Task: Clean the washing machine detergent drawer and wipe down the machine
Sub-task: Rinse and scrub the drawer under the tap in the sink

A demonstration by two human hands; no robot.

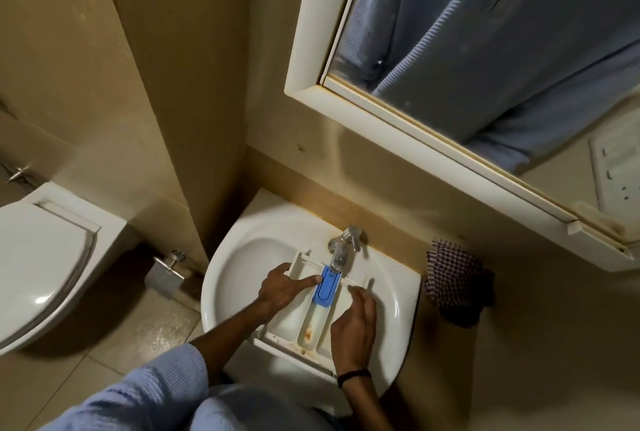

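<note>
We see the white detergent drawer (287,321) lying in the sink (242,257), with its far end at 12 o'clock under the tap (341,250). Our left hand (284,287) holds the drawer's wall at 9 o'clock, one straight finger touching the blue piece (327,287). Our right hand (355,321) lies at 3 o'clock with bent fingers; we cannot tell if it grips. A checked cloth (453,278) sits at 3 o'clock of the sink.

A small home bathroom: a white ceramic wash basin (242,257) with a chrome tap (341,247), a white toilet (41,268), a white-framed wall mirror (433,140), beige tiles.
</note>
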